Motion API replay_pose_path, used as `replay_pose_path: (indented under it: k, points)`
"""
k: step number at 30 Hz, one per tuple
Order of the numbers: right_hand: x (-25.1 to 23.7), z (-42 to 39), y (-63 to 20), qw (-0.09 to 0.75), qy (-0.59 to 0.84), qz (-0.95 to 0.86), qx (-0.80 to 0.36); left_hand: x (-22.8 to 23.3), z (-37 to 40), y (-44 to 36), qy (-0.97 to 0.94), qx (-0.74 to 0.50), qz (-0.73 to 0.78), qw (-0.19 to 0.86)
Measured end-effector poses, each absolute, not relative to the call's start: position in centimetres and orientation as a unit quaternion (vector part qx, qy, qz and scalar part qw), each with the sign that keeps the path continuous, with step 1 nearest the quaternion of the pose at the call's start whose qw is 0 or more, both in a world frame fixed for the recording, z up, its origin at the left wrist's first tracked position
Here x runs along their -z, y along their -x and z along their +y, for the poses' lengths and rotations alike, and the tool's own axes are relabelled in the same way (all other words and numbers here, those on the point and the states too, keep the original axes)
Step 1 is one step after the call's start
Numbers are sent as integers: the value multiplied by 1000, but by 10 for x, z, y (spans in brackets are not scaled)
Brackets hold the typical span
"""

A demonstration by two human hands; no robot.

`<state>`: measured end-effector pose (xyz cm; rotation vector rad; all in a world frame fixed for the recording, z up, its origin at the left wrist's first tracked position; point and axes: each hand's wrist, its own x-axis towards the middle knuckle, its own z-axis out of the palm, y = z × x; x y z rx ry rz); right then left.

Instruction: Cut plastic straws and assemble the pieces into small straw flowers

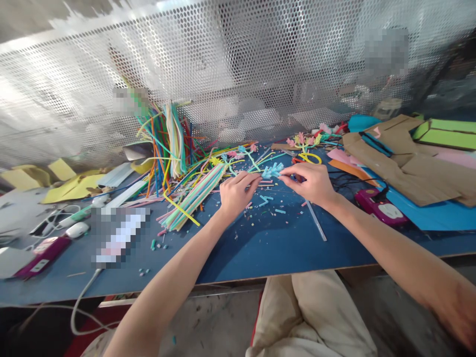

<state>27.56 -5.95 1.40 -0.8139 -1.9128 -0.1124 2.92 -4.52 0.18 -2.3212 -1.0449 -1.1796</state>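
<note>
Both my hands meet over the middle of a blue table (pixel 260 248). Between their fingertips sits a small light-blue flower made of cut straw pieces (pixel 271 170). My left hand (pixel 236 192) pinches its left side and my right hand (pixel 310 182) pinches its right side. Short blue straw offcuts (pixel 268 200) lie scattered just below the hands. A clear straw (pixel 316 221) lies on the table under my right wrist.
A heap of coloured straws (pixel 186 168) spreads to the left. Finished straw flowers (pixel 305 143) lie behind. Brown cardboard (pixel 405 158) and coloured paper sheets (pixel 446 134) cover the right. Purple devices (pixel 377 206) (pixel 42 255), a white mouse (pixel 76 230), cables, yellow paper (pixel 70 186); perforated metal screen (pixel 238 64) behind.
</note>
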Motion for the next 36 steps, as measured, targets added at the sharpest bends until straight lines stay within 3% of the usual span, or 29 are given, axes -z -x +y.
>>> replay_pose_path:
  k: [26,36]
  points:
    - [-13,-60,-274,507,338,-791,45,-2,-46,-29,813,421,-371,156]
    - [-10,-61,-270,529,356,-770,-4,-2,-46,-30,812,433,-360,156]
